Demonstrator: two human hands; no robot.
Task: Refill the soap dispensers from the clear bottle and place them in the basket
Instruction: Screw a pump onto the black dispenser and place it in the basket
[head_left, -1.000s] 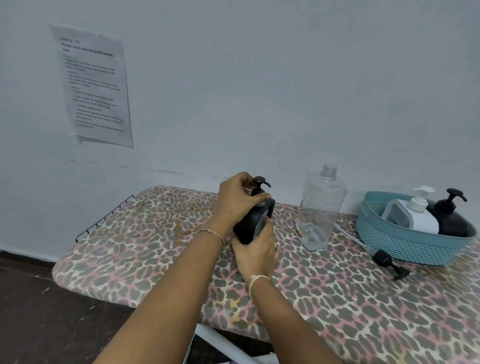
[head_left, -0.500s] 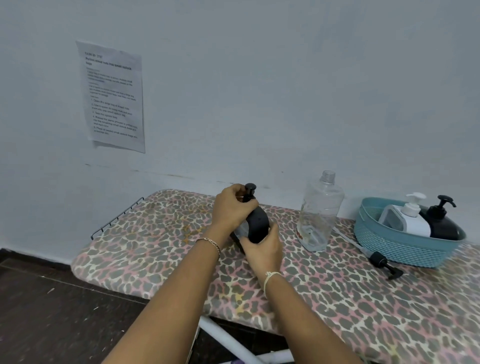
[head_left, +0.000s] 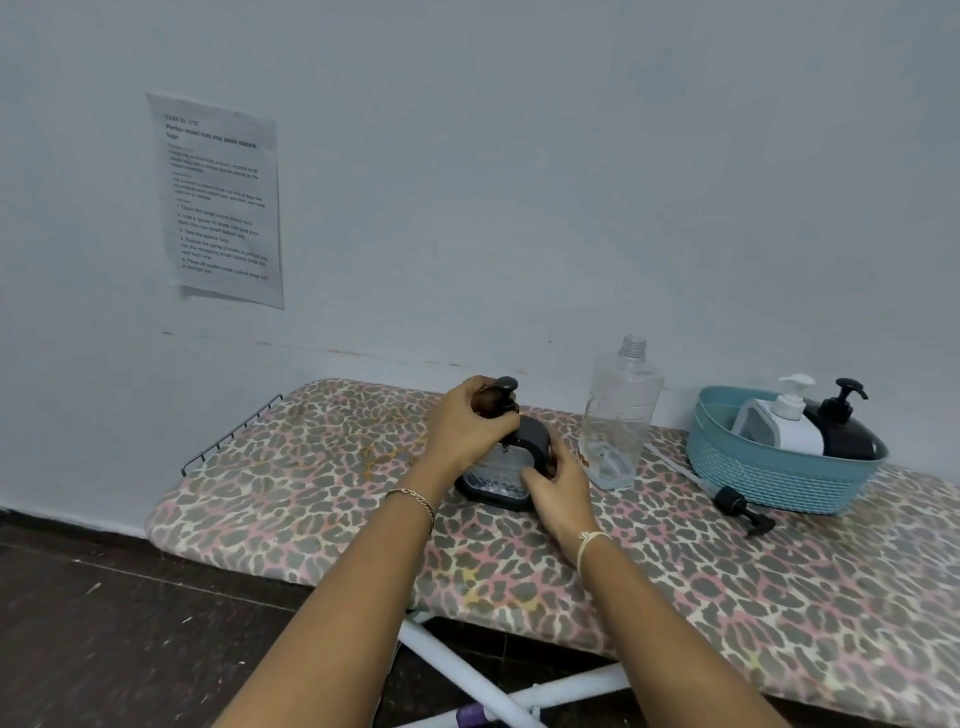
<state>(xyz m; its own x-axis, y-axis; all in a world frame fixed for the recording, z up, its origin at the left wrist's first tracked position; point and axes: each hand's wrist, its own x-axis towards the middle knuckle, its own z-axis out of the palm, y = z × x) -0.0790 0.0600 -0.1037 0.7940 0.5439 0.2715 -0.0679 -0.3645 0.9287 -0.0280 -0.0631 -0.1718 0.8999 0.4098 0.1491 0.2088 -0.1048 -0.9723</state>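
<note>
Head view: my left hand (head_left: 470, 426) is gripping the pump head (head_left: 505, 387) of a black dispenser (head_left: 535, 436), fingers curled round the collar. My right hand (head_left: 558, 491) is grasping the dispenser's near-right side. The dispenser is lying tilted: glossy black plastic shell, rounded shoulder, flat clear panel facing up. Its lower edge is apparently resting on the board cover (head_left: 311, 467), a soft leopard-print fabric in pink and grey.

Just right of my right hand, the clear bottle (head_left: 621, 415) is standing upright. It is uncapped, with a threaded neck and squarish transparent plastic, and looking nearly empty. Further right the basket (head_left: 769, 473), an oval of teal plastic with a ribbed mesh wall, is holding a white dispenser (head_left: 789, 423) and a second black dispenser (head_left: 844, 428), leaning and touching. A loose pump (head_left: 737, 506), black with a thin clear tube, is lying on the cover just beside the basket. A paper sheet (head_left: 221, 200) is hanging on the matte pale wall, far left.

Compared with half a second ago, the dispenser is sitting lower and tipped further over, with the clear panel now showing. My left hand is staying on the pump, and my right hand is now lower on the body. The bottle, basket and loose pump are staying put.
</note>
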